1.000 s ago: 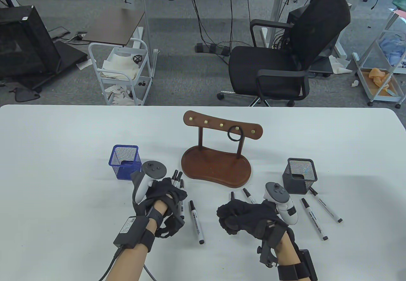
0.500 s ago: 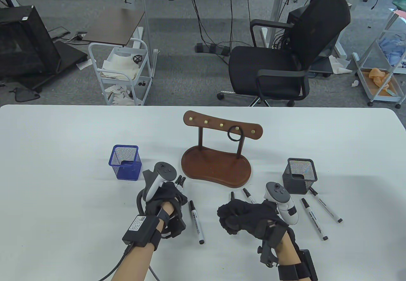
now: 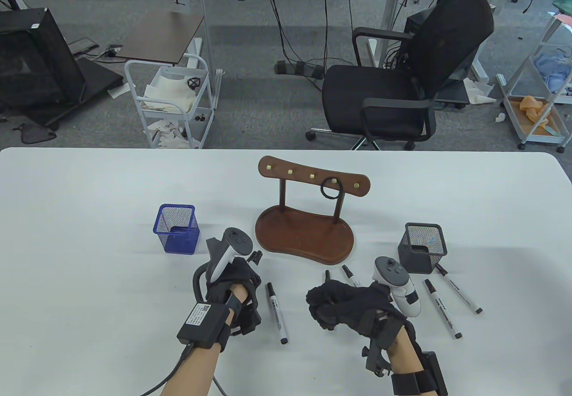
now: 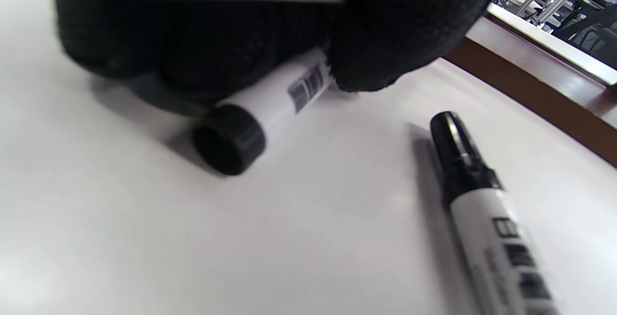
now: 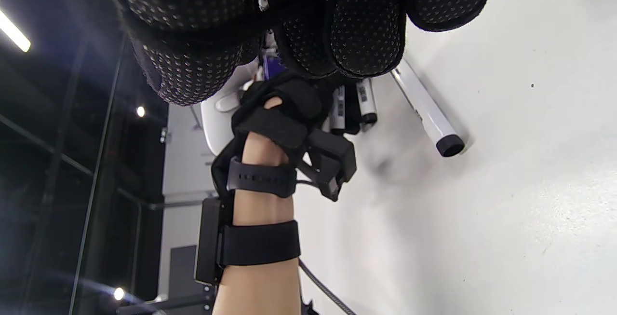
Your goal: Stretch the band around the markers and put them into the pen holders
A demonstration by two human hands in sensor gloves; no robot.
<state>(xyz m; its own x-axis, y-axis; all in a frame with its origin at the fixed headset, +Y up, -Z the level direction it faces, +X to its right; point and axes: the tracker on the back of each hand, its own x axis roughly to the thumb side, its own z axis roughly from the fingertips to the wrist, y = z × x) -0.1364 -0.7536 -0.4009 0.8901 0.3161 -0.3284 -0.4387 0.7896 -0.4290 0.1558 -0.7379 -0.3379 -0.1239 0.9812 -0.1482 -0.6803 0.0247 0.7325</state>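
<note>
Black-gloved left hand (image 3: 234,286) grips several markers (image 3: 254,257); right hand (image 3: 339,309) rests fisted, apparently empty. Band (image 3: 331,189) hangs beyond both; both holders (image 3: 176,228) empty; early stage.

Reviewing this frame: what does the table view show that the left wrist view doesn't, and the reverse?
Only the table view: the blue mesh pen holder, the black mesh pen holder, a black band hanging on the wooden rack's peg, the right hand, and four more markers near it.

Only the left wrist view: barcode labels on the gripped markers and one's round black end.

Both: the left hand gripping a bundle of markers, the loose marker beside it, the wooden rack's base, and the white table.
</note>
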